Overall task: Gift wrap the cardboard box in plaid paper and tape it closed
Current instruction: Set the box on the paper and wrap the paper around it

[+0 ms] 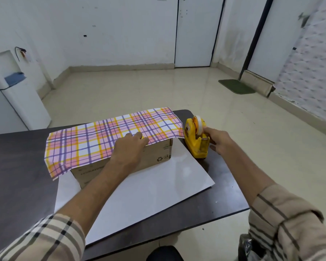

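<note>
Cardboard box (154, 155) is set lengthwise on the dark table (17, 166), resting on the white reverse side (149, 189) of the sheet, which is spread toward the near table edge. Plaid paper (94, 140) is folded over the box top. Its free edge stops at the box's near top edge, and overhang is seen past both box ends.

Left hand (129, 147): fingers nearly straight, paper pressed flat at that near top edge.

Right hand (219, 141): fingers curled against the cutter end of the yellow tape dispenser (195, 144). A grip on tape cannot be told.

Dispenser is placed just beside the paper's right overhang, close to the table's right edge. Bare tabletop is left of the box.
</note>
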